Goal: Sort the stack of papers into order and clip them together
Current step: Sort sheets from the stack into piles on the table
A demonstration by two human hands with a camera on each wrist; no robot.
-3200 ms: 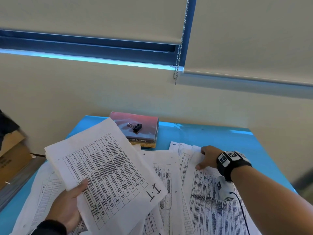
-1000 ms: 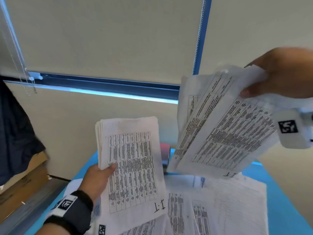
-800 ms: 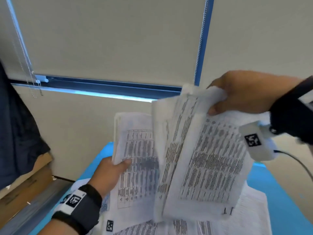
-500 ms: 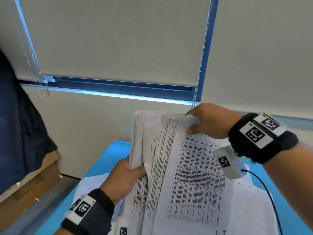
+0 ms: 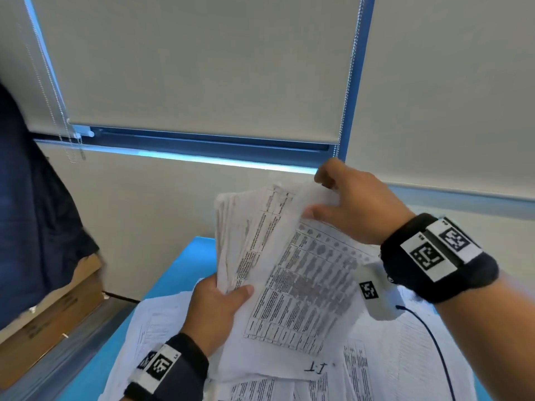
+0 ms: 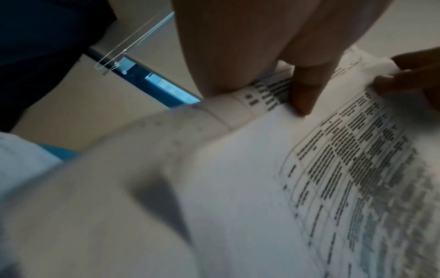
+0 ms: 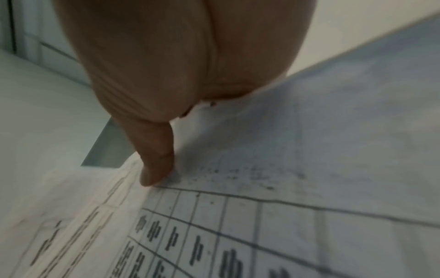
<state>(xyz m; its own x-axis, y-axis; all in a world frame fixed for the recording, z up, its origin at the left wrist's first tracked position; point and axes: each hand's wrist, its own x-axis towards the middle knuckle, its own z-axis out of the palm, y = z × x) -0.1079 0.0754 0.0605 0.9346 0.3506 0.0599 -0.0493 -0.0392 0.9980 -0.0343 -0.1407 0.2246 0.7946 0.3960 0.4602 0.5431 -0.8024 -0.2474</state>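
Observation:
I hold a bundle of printed sheets (image 5: 292, 273) upright above the blue table (image 5: 179, 270). My left hand (image 5: 220, 305) grips its lower left edge, thumb across the front, also seen as the left hand (image 6: 262, 62) in the left wrist view. My right hand (image 5: 350, 204) pinches the top right corner of the front sheet, its thumb on the paper; the right wrist view shows the right hand (image 7: 181, 94) on that sheet (image 7: 262, 225). A handwritten page mark (image 5: 317, 367) shows at the front sheet's bottom. More loose printed sheets (image 5: 390, 363) lie spread on the table. No clip is in view.
A wall with drawn roller blinds (image 5: 202, 68) and bead chains (image 5: 347, 82) stands right behind the table. A cardboard box (image 5: 55, 314) and dark blue cloth (image 5: 31, 212) are at the left. A cable (image 5: 434, 348) runs from my right wrist over the papers.
My right hand lifted a set of sheets off the table and brought it leftwards onto the stack in my left hand. Both hands now hold one combined bundle, lower than a second ago.

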